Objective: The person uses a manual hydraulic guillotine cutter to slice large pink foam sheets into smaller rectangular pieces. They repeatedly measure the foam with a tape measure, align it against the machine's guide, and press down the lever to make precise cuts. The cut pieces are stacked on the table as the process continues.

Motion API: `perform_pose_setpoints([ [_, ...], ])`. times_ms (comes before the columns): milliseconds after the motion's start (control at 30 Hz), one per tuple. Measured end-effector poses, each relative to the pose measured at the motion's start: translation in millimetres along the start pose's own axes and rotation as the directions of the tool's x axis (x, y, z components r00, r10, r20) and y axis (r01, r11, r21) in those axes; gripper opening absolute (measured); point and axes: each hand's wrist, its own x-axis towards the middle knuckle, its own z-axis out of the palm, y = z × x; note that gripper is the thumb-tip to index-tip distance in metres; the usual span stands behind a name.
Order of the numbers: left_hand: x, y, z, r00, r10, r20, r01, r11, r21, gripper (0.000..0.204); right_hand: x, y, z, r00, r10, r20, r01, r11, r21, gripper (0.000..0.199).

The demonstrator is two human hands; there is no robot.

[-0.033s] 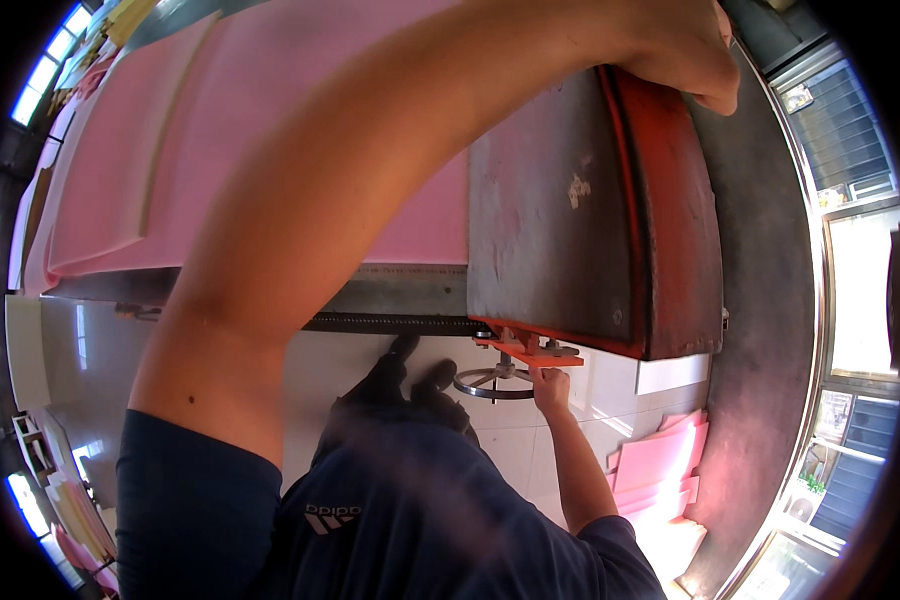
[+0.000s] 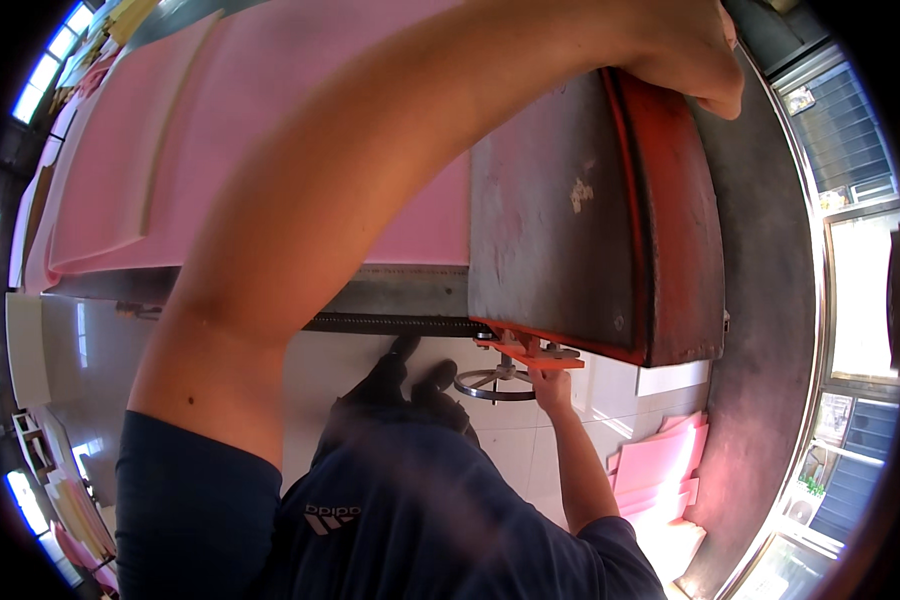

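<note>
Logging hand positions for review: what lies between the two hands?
In the head view, the grey-and-red housing lies between the left hand and right hand, then the orange bracket, close by the right hand.

foam sheets [image 2: 120,170] are laid on the table [image 2: 410,288], left of the housing [image 2: 555,250]; a handwheel [image 2: 502,396] is set by the housing's near edge, left of stacked offcuts [image 2: 658,460].

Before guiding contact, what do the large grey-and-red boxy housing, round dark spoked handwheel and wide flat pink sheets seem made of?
Housing: probably painted metal, satin, worn; scuffs and a pale patch show. Handwheel: likely smooth metal; rim shines, but plastic is possible. Pink sheets: apparently matte foam; edges look thick and soft.
</note>
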Motion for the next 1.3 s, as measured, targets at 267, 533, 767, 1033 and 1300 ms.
perform_pose_setpoints([
  [267, 2, -4, -3, 0.994, 0.078, -0.072, -0.083, 0.994, -0.066, 0.014, 94, -17, 26, 0.988, -0.085, 0.128, 0.078, 0.995, 0.055, 0.042],
  [533, 0, -10, 4, 0.977, 0.18, -0.11, -0.188, 0.979, -0.072, 0.009, 125, -5, 30, 0.986, 0.003, 0.164, -0.022, 0.993, 0.112, 0.04],
  [767, 1, 0, 4, 0.994, 0.086, -0.073, -0.086, 0.996, 0.0, 0.01, 131, 2, 24, 0.987, 0.043, 0.153, -0.068, 0.984, 0.165, 0.039],
  [1033, -12, -1, -3, 0.935, -0.353, -0.041, 0.286, 0.816, -0.503, 0.028, 146, -2, 23, 0.993, 0.06, 0.098, -0.083, 0.963, 0.255, 0.037],
  [1300, -202, 38, -22, 0.72, -0.693, -0.035, 0.194, 0.249, -0.949, 0.03, 55, 62, 7, 0.789, 0.337, -0.514, -0.031, 0.857, 0.515, 0.035],
])
